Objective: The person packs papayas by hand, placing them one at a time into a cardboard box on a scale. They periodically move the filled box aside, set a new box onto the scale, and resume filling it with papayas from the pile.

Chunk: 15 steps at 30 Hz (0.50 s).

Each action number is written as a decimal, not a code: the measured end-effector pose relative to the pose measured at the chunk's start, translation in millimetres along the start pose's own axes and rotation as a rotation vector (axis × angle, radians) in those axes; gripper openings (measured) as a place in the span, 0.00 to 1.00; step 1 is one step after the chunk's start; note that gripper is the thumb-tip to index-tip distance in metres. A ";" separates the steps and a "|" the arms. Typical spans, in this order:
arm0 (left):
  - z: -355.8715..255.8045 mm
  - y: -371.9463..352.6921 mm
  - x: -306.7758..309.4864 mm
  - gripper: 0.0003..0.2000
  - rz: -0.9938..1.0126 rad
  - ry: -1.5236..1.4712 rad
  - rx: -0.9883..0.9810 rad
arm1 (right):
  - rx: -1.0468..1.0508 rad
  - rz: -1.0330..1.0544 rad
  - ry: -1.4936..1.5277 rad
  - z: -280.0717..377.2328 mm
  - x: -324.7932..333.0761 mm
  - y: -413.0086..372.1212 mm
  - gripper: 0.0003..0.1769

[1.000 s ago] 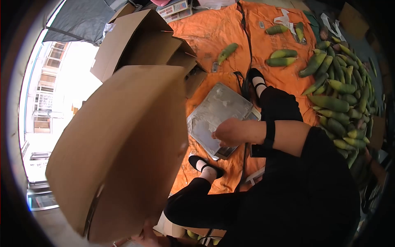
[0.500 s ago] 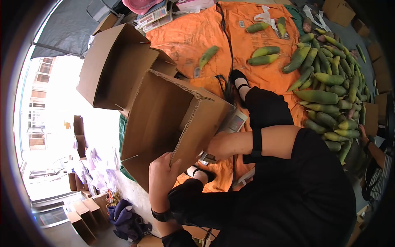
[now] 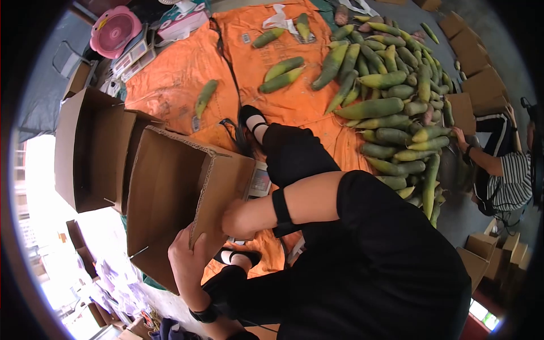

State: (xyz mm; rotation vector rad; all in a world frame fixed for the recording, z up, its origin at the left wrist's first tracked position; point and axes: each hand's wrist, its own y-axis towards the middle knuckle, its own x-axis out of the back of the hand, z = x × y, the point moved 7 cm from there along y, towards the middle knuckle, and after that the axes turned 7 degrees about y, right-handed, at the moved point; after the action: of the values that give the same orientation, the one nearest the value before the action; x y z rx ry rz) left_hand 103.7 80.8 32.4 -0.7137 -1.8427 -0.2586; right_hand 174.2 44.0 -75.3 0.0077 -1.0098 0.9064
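An open, empty-looking cardboard box is tilted in front of me, its opening toward the left. My left hand grips the box's near edge, thumb on the outer face and fingers over the rim. My right hand is against the outer side of the same box; its fingers are hidden, so I cannot tell whether they are open or closed. Part of a scale shows behind the box. Two further open boxes, one of them a large box, stand just to the left.
Green radishes lie heaped on an orange tarp, with a few loose ones apart. A co-worker in a striped top reaches to the heap's right edge. A pink basin is at the upper left.
The view has swung to the right, so the boxes and hands appear further left and more of the co-worker shows. Both hands remain at the same box.
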 end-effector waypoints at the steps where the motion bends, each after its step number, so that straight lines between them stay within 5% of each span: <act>1: -5.8 -1.0 2.6 0.13 -0.073 -0.004 -0.029 | -0.011 -0.003 0.005 -1.2 0.5 0.0 0.13; 7: 0.9 -4.0 5.9 0.15 -0.228 -0.096 -0.002 | 0.227 -0.102 0.159 18.8 31.5 -30.1 0.20; 9: 3.8 -4.7 3.9 0.15 -0.206 -0.147 0.082 | 0.491 -0.115 0.657 34.5 54.0 -59.5 0.24; 15: -2.7 -4.1 5.5 0.15 -0.215 -0.033 0.021 | 0.344 -0.435 0.940 -12.6 110.7 -163.9 0.18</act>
State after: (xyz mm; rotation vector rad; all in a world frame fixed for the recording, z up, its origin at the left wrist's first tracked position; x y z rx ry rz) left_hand 102.2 78.1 39.1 -0.5081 -1.9531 -0.3684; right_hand 314.4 14.6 61.7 0.0804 0.0369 0.5579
